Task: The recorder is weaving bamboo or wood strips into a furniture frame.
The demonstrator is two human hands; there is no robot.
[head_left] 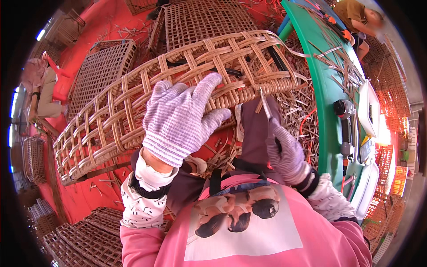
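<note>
A long, curved woven wicker panel (133, 100) in light brown strips lies at a slant across my lap, its braided rim towards me. My left hand (182, 118), in a purple-and-white striped glove, grips it near the middle, fingers over the weave and thumb at the rim. At the panel's right end, my right hand (287, 153), gloved alike, is closed around a slim metal tool (265, 104). The tool's tip touches the braided rim beside a short strip end; its handle is mostly hidden in my fingers, so its exact kind is unclear.
A green table (327, 120) on the right holds loose strips, a power tool (349, 129) and a white tray (368, 109). Woven panels (104, 73) stand on the red floor (111, 18) among scattered offcuts. One person (356, 20) is at far right, another (42, 86) at left.
</note>
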